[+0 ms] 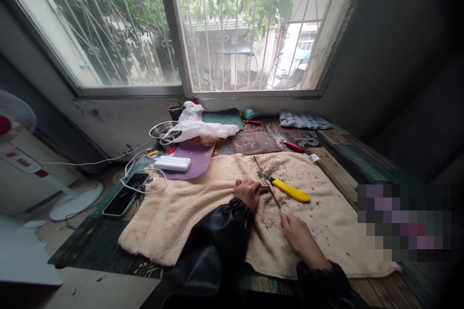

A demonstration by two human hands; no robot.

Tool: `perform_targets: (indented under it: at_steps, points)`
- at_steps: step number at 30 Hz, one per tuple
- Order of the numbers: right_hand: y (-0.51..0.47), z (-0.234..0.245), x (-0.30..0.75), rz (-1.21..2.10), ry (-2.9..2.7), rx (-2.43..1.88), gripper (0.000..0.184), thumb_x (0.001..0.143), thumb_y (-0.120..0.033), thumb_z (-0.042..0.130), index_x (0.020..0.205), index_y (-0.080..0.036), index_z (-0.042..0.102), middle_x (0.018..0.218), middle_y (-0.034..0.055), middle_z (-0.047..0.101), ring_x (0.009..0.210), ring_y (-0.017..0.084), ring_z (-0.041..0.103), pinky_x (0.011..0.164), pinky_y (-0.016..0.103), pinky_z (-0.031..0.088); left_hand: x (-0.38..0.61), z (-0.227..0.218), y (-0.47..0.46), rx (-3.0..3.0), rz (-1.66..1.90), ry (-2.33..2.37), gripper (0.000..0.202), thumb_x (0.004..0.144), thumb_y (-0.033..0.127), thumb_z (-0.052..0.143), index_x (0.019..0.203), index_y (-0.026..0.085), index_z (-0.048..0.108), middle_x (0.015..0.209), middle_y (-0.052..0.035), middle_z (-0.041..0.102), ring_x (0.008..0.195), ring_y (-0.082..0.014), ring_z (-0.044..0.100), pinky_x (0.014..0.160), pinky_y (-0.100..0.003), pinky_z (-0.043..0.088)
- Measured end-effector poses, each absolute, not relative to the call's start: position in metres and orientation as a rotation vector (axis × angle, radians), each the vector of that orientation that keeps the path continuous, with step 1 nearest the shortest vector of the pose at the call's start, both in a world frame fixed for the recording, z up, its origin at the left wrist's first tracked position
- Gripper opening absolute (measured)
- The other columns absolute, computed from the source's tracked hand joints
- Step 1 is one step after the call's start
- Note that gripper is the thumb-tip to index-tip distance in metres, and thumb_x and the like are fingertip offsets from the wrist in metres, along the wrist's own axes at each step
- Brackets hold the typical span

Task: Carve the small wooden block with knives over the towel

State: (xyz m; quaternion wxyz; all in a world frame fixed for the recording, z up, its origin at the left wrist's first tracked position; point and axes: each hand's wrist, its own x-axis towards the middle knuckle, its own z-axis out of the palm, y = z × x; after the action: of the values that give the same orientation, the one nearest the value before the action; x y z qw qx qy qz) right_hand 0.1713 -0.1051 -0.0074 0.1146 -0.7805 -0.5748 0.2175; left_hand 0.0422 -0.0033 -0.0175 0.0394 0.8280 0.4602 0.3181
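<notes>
My left hand is closed around a small brown piece that looks like wood, pressing it onto the beige towel. Only the piece's end shows past the fingers. In my right hand is the handle end of a long thin file, which slants up and left across the piece. A yellow utility knife lies on the towel just beyond the file, its blade end close to the file. Brown shavings are scattered over the towel around both hands.
Left on the table are a phone, a white power bank with a cable, and a purple sheet. Farther back lie a white plastic bag, a brown board, a red-handled tool and a grey padded bundle.
</notes>
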Motion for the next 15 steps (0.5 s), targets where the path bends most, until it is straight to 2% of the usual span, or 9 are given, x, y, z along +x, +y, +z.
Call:
perform_targets:
  at_steps: [8,15]
  points:
    - [-0.152,-0.022,0.174,0.689,-1.571,-2.300,0.034,0.080,-0.033,0.022,0.065,-0.021,0.051,0.063,0.0049,0.061,0.061,0.015,0.054,0.054,0.022,0.031,0.042,-0.012,-0.007,2.527,0.938,1.397,0.014,0.076,0.032,0.047,0.074,0.025,0.058,0.073,0.0010,0.059,0.076,-0.0130,0.047,0.072,-0.031,0.025]
    - [-0.105,-0.007,0.166,0.573,-1.664,-2.370,0.037,0.080,-0.031,0.021,0.075,-0.018,0.055,0.074,0.0091,0.062,0.069,0.016,0.055,0.057,0.023,0.030,0.041,-0.011,-0.010,2.544,0.937,1.336,0.015,0.076,0.033,0.046,0.074,0.025,0.059,0.073,0.0010,0.059,0.076,-0.0123,0.048,0.073,-0.031,0.025]
